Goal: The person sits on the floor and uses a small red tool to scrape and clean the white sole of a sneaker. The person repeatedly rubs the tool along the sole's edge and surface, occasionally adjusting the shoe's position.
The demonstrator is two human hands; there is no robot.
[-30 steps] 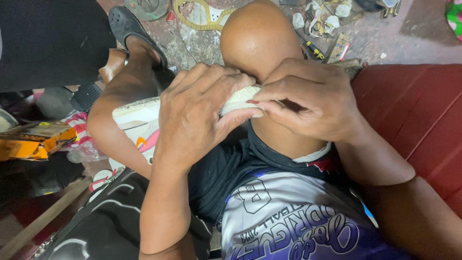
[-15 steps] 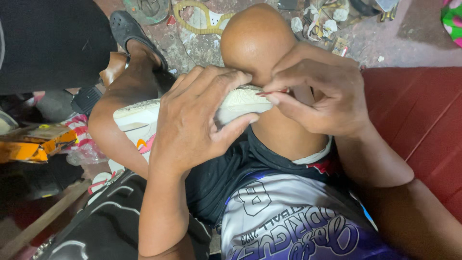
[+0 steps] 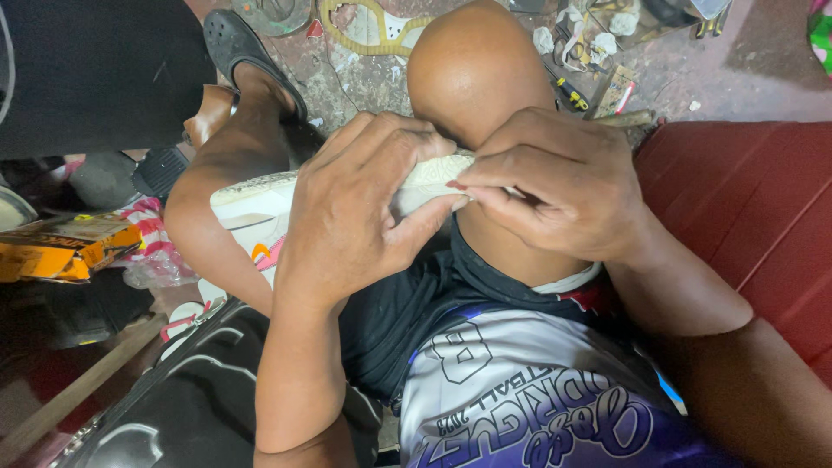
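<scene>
A white shoe point(image 3: 260, 208) with a cream patterned sole lies sideways between my knees. My left hand point(image 3: 355, 208) wraps over its middle and grips it, thumb under the sole edge. My right hand point(image 3: 555, 182) pinches at the toe end of the sole point(image 3: 429, 173), fingers closed tight where the two hands meet. What the right fingers hold there, if anything apart from the sole edge, is hidden. My right knee point(image 3: 472, 65) rises just behind the hands, and my left leg runs off to the left with a black sandal point(image 3: 247, 48) on its foot.
A red wooden bench point(image 3: 763, 199) is at the right. An orange box point(image 3: 65, 247) lies at the left. A shoe sole cut-out point(image 3: 373, 26), a screwdriver point(image 3: 572, 91) and scraps litter the concrete floor ahead. A black bag point(image 3: 182, 399) sits at lower left.
My right hand has slid slightly along the toe end of the sole, fingers pinching closer. My left hand keeps its grip on the shoe.
</scene>
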